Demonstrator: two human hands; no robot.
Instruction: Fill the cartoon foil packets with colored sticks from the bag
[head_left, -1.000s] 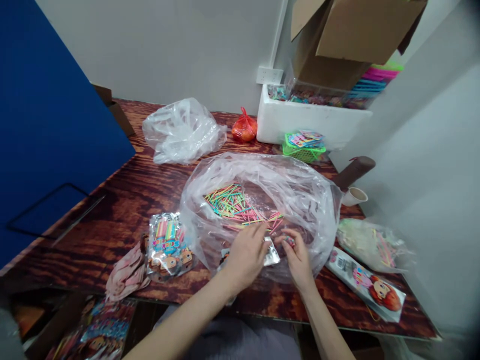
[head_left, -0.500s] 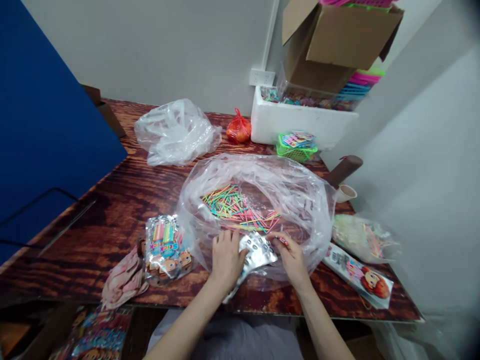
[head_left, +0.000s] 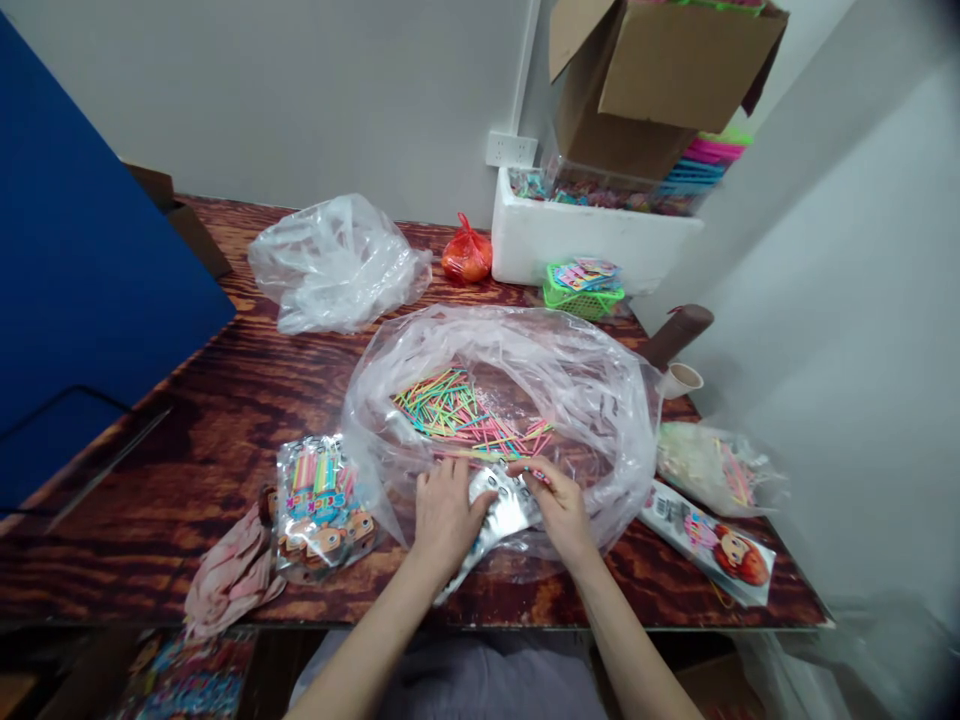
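Observation:
A silver foil packet (head_left: 511,512) with small dark oval prints lies tilted at the near rim of a large clear plastic bag (head_left: 622,440). My left hand (head_left: 450,512) grips its left side, thumb across the face. At the packet's upper right edge, the fingers of my right hand (head_left: 556,500) are pinched together; small coloured bits show at them, too small to name. Just beyond both hands, thin pastel-coloured sticks (head_left: 450,405) lie heaped inside the open bag. Left of the bag is a printed packet (head_left: 319,505) with coloured sticks and cartoon faces.
A pink cloth (head_left: 234,572) lies at the front left. To the right are a long cartoon packet (head_left: 712,545), a knotted plastic bag (head_left: 720,465), a paper cup (head_left: 681,380) and a brown bottle (head_left: 675,335). Behind stand a green basket (head_left: 581,300) and a white foam box (head_left: 592,245).
My right hand has moved left, its fingertips now at the packet's top edge. My left hand keeps its hold on the packet. The whole view has shifted slightly.

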